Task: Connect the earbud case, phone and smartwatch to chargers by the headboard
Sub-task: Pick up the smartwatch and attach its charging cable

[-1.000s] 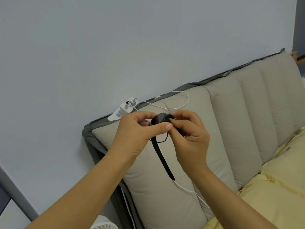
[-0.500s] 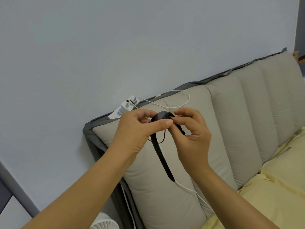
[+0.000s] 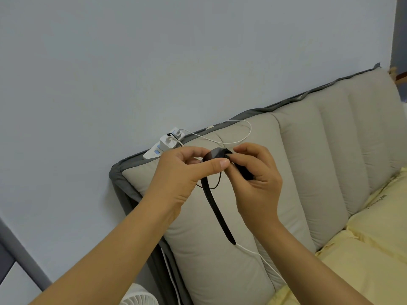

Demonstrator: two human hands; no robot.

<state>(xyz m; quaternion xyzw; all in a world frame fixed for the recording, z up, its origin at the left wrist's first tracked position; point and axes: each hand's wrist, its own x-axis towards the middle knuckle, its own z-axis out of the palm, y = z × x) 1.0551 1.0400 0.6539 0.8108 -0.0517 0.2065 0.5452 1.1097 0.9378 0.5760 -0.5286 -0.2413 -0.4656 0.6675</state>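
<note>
Both hands hold a black smartwatch point(image 3: 217, 153) in front of the padded grey headboard point(image 3: 308, 164). My left hand point(image 3: 182, 172) pinches the watch body with thumb and fingers. My right hand point(image 3: 255, 172) grips the other side, where a thin black charger cable point(image 3: 217, 183) loops below. One black strap point(image 3: 218, 212) hangs straight down. A white power strip point(image 3: 164, 145) with white plugs lies on the headboard's top left corner. The earbud case and phone are not in view.
A white cable point(image 3: 237, 137) loops from the plugs across the headboard, and another white cable point(image 3: 257, 254) runs down toward the yellow bedding point(image 3: 363, 249) at the right. A white fan point(image 3: 138, 298) stands below the headboard's left edge. A pale wall lies behind.
Both hands and the watch stay almost in place. The right fingers have shifted slightly on the watch's side.
</note>
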